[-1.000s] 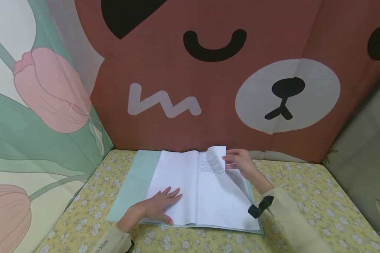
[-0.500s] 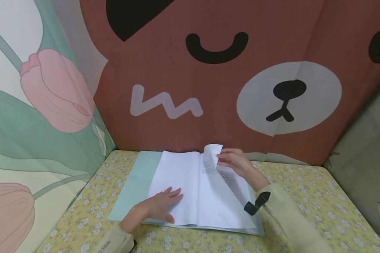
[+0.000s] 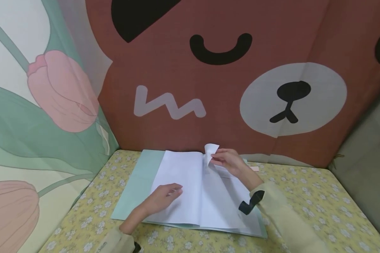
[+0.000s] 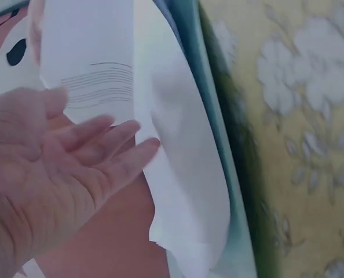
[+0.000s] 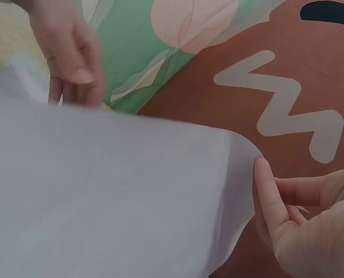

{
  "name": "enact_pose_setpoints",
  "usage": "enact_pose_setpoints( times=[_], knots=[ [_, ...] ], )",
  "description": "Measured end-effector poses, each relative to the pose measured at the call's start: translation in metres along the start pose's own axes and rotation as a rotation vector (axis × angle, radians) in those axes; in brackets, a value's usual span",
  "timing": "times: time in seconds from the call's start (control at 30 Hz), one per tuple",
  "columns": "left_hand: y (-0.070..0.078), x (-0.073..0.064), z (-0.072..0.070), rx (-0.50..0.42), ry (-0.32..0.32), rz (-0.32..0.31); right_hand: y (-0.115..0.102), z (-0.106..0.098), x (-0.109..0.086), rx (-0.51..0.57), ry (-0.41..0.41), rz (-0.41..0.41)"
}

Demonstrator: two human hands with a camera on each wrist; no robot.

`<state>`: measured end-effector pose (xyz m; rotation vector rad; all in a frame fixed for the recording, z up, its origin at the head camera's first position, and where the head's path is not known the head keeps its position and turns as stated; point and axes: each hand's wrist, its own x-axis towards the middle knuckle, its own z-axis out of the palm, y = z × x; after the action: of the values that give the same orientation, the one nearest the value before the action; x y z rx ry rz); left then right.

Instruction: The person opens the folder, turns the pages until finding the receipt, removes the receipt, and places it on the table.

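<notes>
A light green folder (image 3: 136, 186) lies spread on the table, with white paper pages in it. My right hand (image 3: 232, 163) pinches the upper outer corner of a right-hand page (image 3: 212, 149), which is raised and curls over to the left. Lines of print show on a page (image 4: 97, 87) in the left wrist view. Over the left-hand page (image 3: 180, 168) hovers my left hand (image 3: 163, 198), fingers loosely bent and holding nothing. In the right wrist view, the lifted sheet (image 5: 114, 191) covers much of the lower picture, and my right fingers (image 5: 267, 191) meet at its edge.
The table wears a yellow flowered cloth (image 3: 304, 200). Behind it stands a brown bear-print backdrop (image 3: 164, 130), with a tulip-print sheet (image 3: 63, 91) at the left. A small pale pink tab (image 3: 254, 168) shows past the folder's right side.
My right hand has moved left, drawing the page corner further over and baring more of the sheet beneath. My left hand has come up off the left-hand page, its spread fingers now bent.
</notes>
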<state>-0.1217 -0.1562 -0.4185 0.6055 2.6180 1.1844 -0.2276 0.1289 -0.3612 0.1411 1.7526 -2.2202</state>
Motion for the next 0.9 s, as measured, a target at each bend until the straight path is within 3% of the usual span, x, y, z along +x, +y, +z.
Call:
enact_pose_setpoints(
  times=[0.13, 0.23, 0.3, 0.53, 0.9],
  knots=[
    [0.006, -0.002, -0.004, -0.208, 0.103, -0.06, 0.002, 0.01, 0.003, 0.011, -0.025, 0.005],
    [0.01, -0.003, -0.007, -0.365, 0.119, -0.113, 0.003, 0.016, 0.004, 0.011, -0.036, 0.009],
    [0.012, -0.003, -0.009, -0.418, 0.117, -0.149, 0.004, 0.02, 0.006, 0.013, -0.037, 0.016],
    [0.017, -0.005, -0.013, -0.502, 0.088, -0.244, 0.007, 0.035, 0.01, 0.065, -0.055, 0.012],
    [0.025, -0.011, -0.01, -0.565, 0.003, -0.264, 0.019, 0.061, 0.013, 0.127, -0.055, -0.011]
  ],
)
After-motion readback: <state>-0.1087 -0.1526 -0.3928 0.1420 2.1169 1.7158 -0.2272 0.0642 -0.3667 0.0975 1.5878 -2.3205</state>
